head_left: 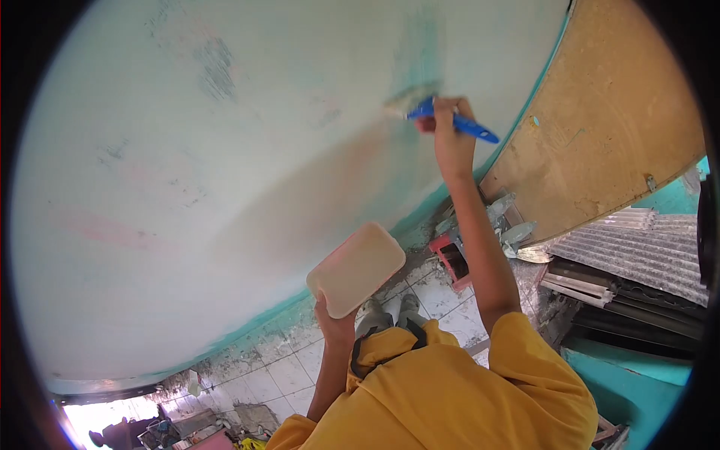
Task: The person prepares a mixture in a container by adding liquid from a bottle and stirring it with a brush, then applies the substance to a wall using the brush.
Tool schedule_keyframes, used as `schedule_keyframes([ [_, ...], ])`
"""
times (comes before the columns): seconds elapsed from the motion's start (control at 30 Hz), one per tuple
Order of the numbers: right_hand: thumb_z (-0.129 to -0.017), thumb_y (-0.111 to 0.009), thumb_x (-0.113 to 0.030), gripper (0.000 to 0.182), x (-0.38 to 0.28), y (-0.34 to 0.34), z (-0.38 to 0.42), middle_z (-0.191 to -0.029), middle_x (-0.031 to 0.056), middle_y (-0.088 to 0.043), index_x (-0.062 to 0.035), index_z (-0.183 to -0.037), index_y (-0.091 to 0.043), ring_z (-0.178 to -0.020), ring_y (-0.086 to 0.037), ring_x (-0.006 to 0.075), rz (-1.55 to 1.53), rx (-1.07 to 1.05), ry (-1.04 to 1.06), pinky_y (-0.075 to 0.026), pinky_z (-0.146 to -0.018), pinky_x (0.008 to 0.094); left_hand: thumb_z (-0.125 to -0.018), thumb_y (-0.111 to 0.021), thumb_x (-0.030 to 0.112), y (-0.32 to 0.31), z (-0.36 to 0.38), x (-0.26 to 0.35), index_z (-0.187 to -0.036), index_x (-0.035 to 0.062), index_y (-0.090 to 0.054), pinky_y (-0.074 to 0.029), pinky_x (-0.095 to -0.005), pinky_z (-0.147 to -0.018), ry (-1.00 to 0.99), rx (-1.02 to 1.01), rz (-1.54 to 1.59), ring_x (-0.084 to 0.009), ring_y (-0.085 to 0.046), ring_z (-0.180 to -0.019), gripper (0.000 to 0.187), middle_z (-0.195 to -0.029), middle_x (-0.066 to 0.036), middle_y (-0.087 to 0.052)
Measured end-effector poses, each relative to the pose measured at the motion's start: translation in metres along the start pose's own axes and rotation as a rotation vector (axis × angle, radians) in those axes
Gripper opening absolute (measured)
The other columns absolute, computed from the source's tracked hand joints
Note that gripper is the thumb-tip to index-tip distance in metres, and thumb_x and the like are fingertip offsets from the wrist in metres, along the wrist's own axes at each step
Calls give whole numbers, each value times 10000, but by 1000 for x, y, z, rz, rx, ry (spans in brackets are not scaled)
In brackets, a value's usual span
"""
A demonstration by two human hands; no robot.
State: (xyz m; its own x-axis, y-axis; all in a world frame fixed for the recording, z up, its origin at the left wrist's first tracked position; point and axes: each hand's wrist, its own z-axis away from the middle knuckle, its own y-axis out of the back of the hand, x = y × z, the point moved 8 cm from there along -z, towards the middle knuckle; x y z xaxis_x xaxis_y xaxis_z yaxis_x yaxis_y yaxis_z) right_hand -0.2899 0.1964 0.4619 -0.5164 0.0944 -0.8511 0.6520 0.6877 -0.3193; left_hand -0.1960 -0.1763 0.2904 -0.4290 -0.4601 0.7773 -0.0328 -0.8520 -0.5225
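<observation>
My right hand (450, 124) is closed around the blue handle of a paintbrush (474, 129), whose pale bristles are against or very close to the wall (300, 97). Around the bristles the wall shows streaks of teal under whitish paint. Lower down, my left hand (336, 322) grips the near corner of a shallow rectangular tray (358, 270), its inside coated in pale cream. The tray is held close to the wall, above the floor.
A tan wooden panel (600, 112) stands at the right. Below it are corrugated sheets (637, 247), plastic bottles (517, 232) and a small red frame (442, 246). Dirty white tiles (285, 379) cover the floor, with clutter (161, 433) at the lower left.
</observation>
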Motion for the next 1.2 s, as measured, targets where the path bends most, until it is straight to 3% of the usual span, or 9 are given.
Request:
schedule_keyframes([
  [0.13, -1017, -609, -231, 257, -49, -15, -8, -822, 97, -676, 21, -998, -563, -705, -667, 140, -149, 50, -26, -560, -665, 286, -1060, -442, 237, -11, 2, 6, -1412, 35, -461, -539, -463, -977, -38, -6, -76, -273, -572, -1230, 406, -1341, -116, -550],
  [0.27, -1016, -635, -280, 304, 65, 23, 37, -959, 88, -680, 6, -1106, -589, -789, -684, 155, -202, 229, -134, -583, -745, 303, -1061, -419, 286, -14, 2, 7, -1410, 45, -467, -546, -457, -961, -94, -18, -189, -270, -589, -1208, 427, -1340, -113, -554],
  [0.47, -1009, -639, -290, 311, 214, 98, 133, -901, 108, -708, 14, -1072, -620, -730, -698, 155, 65, 315, -412, -583, -698, 280, -1061, -393, 346, -4, 4, -2, -1412, 55, -470, -548, -441, -957, 14, 33, 70, -261, -598, -1202, 463, -1335, -109, -565],
  [0.67, -1012, -613, -279, 307, 151, 76, 86, -882, 111, -723, 20, -1063, -656, -710, -715, 168, 37, 204, -401, -572, -660, 265, -1050, -373, 444, 10, -2, -13, -1428, 70, -455, -541, -451, -956, 72, 89, 111, -250, -606, -1195, 538, -1340, -96, -574],
  [0.73, -1014, -603, -269, 311, 101, 57, 53, -902, 105, -723, 20, -1115, -659, -748, -719, 171, -57, 151, -299, -571, -690, 265, -1054, -346, 453, 3, -3, 0, -1433, 69, -449, -538, -462, -962, -134, -36, -376, -263, -606, -1201, 549, -1337, -89, -579],
  [0.83, -1018, -600, -243, 305, 20, 34, 23, -923, 107, -720, 31, -1136, -664, -795, -717, 174, -131, 122, -209, -574, -737, 277, -1057, -353, 435, 4, 0, -9, -1430, 59, -451, -539, -454, -968, 61, 80, 69, -262, -601, -1212, 539, -1348, -92, -574],
  [0.9, -1019, -602, -227, 301, 10, 31, 21, -935, 112, -717, 44, -1131, -669, -818, -716, 179, -176, 110, -153, -577, -756, 285, -1058, -351, 427, 6, -1, -8, -1432, 59, -451, -533, -458, -979, 18, 38, -41, -265, -595, -1222, 534, -1359, -94, -567],
  [0.97, -1020, -619, -266, 323, 27, 34, 26, -1078, 107, -698, -3, -1204, -650, -917, -698, 170, -233, 110, -142, -567, -867, 303, -1059, -349, 419, 7, -2, -6, -1433, 58, -450, -527, -461, -990, -27, -5, -145, -268, -588, -1232, 530, -1370, -97, -561],
  [1.2, -1008, -645, -272, 346, 224, 95, 135, -1042, 93, -702, 17, -1197, -658, -862, -705, 163, -182, 383, -486, -582, -807, 300, -1039, -349, 450, 7, 6, -9, -1452, 101, -439, -494, -484, -1027, 73, 81, 54, -279, -553, -1277, 549, -1408, -94, -535],
])
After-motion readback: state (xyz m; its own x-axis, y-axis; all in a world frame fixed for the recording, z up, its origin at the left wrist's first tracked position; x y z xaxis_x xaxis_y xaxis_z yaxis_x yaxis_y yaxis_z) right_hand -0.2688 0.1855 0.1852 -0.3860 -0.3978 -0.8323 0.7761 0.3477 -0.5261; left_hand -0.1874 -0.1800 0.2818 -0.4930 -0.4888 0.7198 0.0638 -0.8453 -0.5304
